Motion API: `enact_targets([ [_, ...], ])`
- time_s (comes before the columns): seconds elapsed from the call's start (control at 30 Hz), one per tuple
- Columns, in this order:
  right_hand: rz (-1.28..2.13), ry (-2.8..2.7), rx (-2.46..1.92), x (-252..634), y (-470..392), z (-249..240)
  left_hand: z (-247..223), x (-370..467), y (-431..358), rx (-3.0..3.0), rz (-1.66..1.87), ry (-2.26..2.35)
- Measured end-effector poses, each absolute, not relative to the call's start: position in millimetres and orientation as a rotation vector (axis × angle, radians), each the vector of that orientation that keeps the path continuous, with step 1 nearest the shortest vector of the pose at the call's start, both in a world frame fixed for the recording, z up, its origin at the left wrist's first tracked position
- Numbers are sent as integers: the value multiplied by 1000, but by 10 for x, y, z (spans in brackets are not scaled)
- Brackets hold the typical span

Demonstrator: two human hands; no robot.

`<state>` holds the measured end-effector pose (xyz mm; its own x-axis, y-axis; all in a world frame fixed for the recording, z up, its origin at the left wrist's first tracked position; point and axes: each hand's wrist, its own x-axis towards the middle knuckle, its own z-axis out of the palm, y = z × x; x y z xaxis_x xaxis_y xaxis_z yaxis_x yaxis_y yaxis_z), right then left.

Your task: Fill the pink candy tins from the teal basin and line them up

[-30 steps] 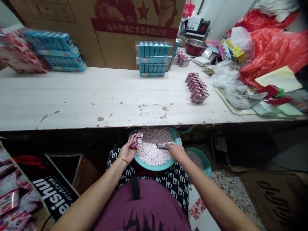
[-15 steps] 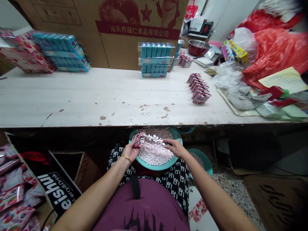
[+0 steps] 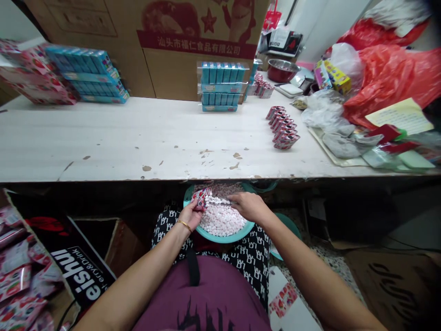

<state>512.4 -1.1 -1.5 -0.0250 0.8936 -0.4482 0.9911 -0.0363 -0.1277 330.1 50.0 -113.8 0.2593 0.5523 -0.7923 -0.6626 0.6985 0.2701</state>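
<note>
A teal bowl full of small pink and white candies rests on my lap under the table edge. My left hand holds a small red and pink patterned box tilted over the bowl's left side. My right hand holds a narrow scoop loaded with candies, its tip against the box's opening.
A worn white table spans the view. On it stand a row of small red boxes, a stack of blue packs, more blue and pink packs at left, and red plastic bags at right. A second teal bowl sits by my right knee.
My right hand lifted the scoop out of the candies and brought it left to the box's opening. The left hand kept the box over the bowl.
</note>
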Motion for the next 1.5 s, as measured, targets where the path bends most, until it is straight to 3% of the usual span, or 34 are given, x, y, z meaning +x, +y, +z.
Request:
enact_targets([
  [0.37, -666, 1968, 2169, 5397, -324, -523, -1135, 3257, 542, -189, 859, 943],
  [0.53, -709, 2390, 2301, 5310, -318, -789, -1060, 3306, 465, -304, 801, 966],
  [0.7, -648, 2765, 2437, 4874, -108, -704, -994, 3433, 369, -279, 772, 969],
  [1.07, -701, 2533, 2684, 4829, 115, -679, -1049, 3389, 386, -278, 774, 1006],
  [1.23, -646, 2661, 2378, 4826, 81, -665, -1036, 3388, 394, -262, 747, 964],
  [1.4, -618, 2632, 2586, 4811, 55, -593, -1020, 3387, 390, -250, 734, 945],
  [1.5, -631, 2720, 2474, 4847, 77, -533, -983, 3395, 405, -234, 688, 901],
])
